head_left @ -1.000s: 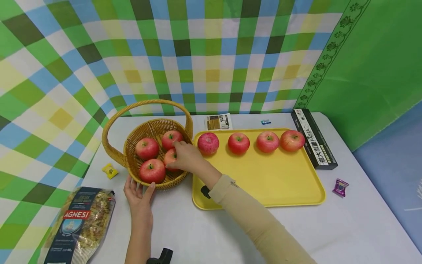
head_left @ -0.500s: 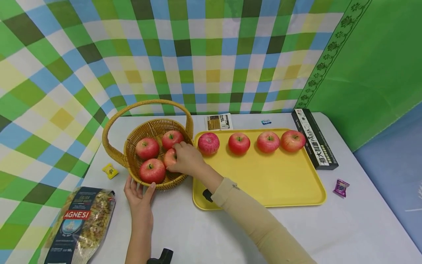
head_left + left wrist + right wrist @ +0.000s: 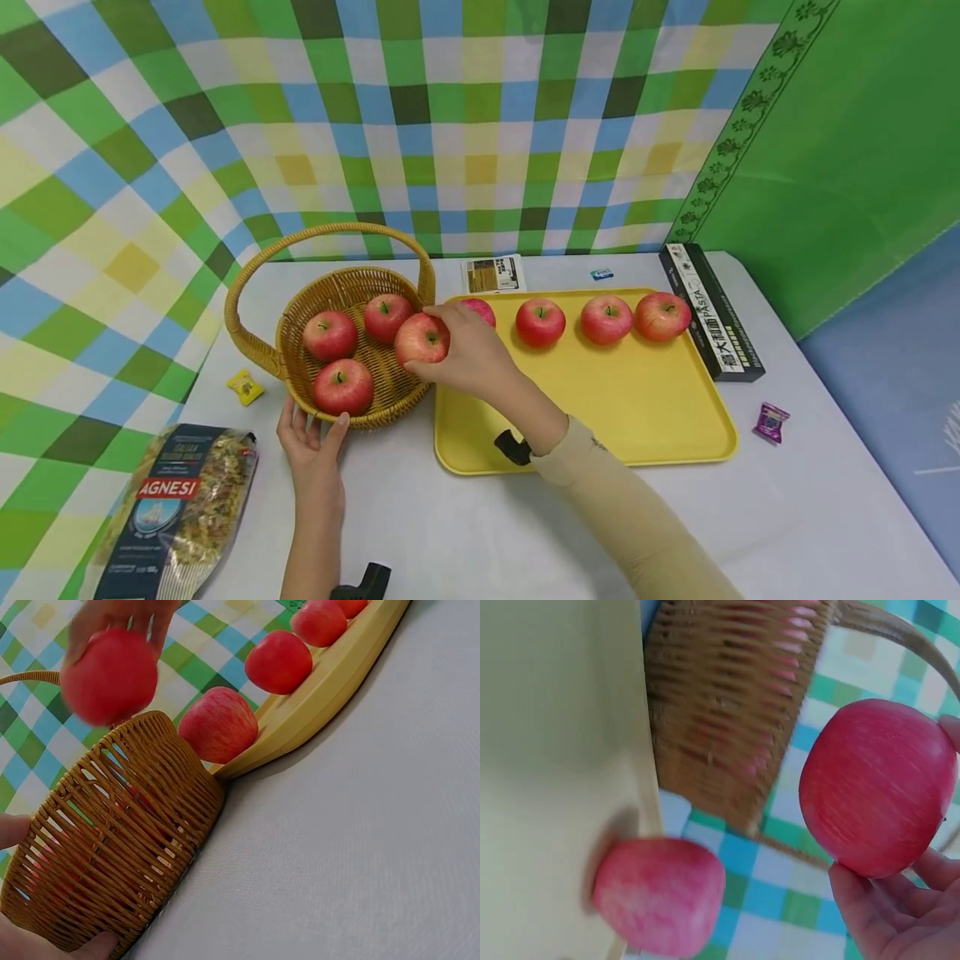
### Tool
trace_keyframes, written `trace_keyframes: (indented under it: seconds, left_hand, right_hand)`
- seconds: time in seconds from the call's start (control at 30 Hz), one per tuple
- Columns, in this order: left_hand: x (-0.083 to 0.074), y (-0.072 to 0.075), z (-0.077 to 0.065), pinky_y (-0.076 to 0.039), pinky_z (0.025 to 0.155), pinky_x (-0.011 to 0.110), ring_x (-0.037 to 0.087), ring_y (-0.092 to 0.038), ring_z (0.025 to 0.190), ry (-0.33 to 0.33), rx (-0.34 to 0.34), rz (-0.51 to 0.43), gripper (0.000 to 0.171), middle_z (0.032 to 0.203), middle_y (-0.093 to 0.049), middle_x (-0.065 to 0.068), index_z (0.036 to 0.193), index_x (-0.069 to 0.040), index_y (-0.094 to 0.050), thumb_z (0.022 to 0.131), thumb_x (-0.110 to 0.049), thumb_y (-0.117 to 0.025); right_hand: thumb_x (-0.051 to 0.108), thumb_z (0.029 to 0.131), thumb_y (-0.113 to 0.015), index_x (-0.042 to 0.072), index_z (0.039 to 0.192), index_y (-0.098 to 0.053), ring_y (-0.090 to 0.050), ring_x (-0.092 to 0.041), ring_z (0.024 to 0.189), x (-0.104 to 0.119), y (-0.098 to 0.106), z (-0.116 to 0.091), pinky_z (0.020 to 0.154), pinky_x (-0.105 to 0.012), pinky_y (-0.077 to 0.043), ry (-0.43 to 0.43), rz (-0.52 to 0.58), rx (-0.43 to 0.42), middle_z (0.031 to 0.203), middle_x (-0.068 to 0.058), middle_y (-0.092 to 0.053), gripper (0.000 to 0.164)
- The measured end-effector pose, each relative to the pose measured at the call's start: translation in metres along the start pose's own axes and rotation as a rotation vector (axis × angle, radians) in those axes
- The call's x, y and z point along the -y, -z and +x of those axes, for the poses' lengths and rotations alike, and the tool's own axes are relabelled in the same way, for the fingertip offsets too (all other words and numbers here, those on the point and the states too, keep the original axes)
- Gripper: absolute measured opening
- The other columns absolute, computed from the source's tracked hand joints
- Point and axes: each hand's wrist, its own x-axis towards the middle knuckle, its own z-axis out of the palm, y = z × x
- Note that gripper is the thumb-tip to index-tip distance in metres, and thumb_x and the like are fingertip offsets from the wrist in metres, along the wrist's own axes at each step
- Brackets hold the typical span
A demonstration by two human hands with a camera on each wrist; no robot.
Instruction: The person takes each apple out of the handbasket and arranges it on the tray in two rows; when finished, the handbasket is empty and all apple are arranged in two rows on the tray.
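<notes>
I see free passage over the front right of the yellow tray (image 3: 600, 408); along its back 4 apples (image 3: 540, 323) block the way, above the wicker basket (image 3: 337, 292) the arched handle (image 3: 345, 227).

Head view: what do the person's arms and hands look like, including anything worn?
The left hand and right hand are ungloved. On the right arm is a beige sleeve with a small dark marking near its cuff and a black fitting beside it. The left forearm is bare as far as it shows, with another black fitting beside it.
</notes>
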Motion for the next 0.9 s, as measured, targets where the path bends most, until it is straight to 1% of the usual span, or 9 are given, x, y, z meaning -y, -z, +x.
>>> trace_keyframes:
  seconds: [0.13, 0.27, 0.43, 0.57, 0.73, 0.9]
  left_hand:
    - [0.0, 0.0, 0.0, -0.037, 0.107, 0.03, 0.02, -0.015, 0.145, 0.011, -0.004, 0.009, 0.086, 0.159, -0.01, -0.002, 0.151, -0.034, -0.011, 0.091, -0.011, -0.067]
    - [0.001, 0.0, 0.0, -0.036, 0.107, 0.03, 0.019, -0.015, 0.145, 0.018, -0.008, 0.014, 0.086, 0.159, -0.009, -0.002, 0.151, -0.034, -0.011, 0.09, -0.013, -0.068]
    - [0.002, 0.001, 0.0, -0.036, 0.107, 0.03, 0.02, -0.014, 0.145, 0.01, 0.0, 0.012, 0.087, 0.159, -0.009, -0.001, 0.151, -0.033, -0.01, 0.09, -0.012, -0.068]
    - [0.002, 0.0, 0.0, -0.035, 0.108, 0.029, 0.019, -0.014, 0.145, 0.004, 0.004, 0.014, 0.086, 0.159, -0.008, -0.001, 0.151, -0.032, -0.01, 0.091, -0.011, -0.068]
    - [0.001, 0.0, -0.001, -0.036, 0.107, 0.029, 0.019, -0.014, 0.145, 0.002, 0.004, 0.012, 0.086, 0.159, -0.008, -0.001, 0.151, -0.033, -0.01, 0.091, -0.01, -0.067]
    - [-0.001, 0.0, -0.001, -0.036, 0.107, 0.029, 0.019, -0.014, 0.145, -0.003, 0.007, 0.007, 0.085, 0.159, -0.009, -0.001, 0.151, -0.032, -0.01, 0.091, -0.009, -0.066]
  right_hand:
    - [0.053, 0.072, -0.078, 0.014, 0.131, -0.054, -0.05, -0.019, 0.113, -0.012, 0.011, -0.015, 0.092, -0.037, -0.05, 0.003, -0.019, -0.032, 0.126, -0.002, -0.054, 0.074]
    - [0.052, 0.071, -0.079, 0.015, 0.132, -0.054, -0.051, -0.022, 0.114, -0.026, 0.013, -0.029, 0.093, -0.041, -0.05, -0.011, -0.057, 0.0, 0.126, -0.004, -0.056, 0.076]
    - [0.051, 0.071, -0.08, 0.012, 0.128, -0.057, -0.053, -0.019, 0.105, -0.045, 0.005, -0.04, 0.088, -0.036, -0.052, -0.039, -0.115, 0.061, 0.118, -0.004, -0.058, 0.073]
    - [0.049, 0.07, -0.081, 0.011, 0.125, -0.059, -0.053, -0.02, 0.098, -0.054, -0.003, -0.045, 0.084, -0.035, -0.052, -0.069, -0.149, 0.104, 0.11, -0.005, -0.058, 0.07]
    - [0.048, 0.071, -0.081, 0.011, 0.126, -0.057, -0.052, -0.02, 0.099, -0.057, -0.01, -0.048, 0.085, -0.035, -0.051, -0.086, -0.177, 0.132, 0.111, -0.005, -0.056, 0.07]
    - [0.047, 0.07, -0.081, 0.011, 0.128, -0.056, -0.051, -0.021, 0.102, -0.056, -0.016, -0.048, 0.087, -0.036, -0.051, -0.072, -0.183, 0.143, 0.115, -0.005, -0.056, 0.072]
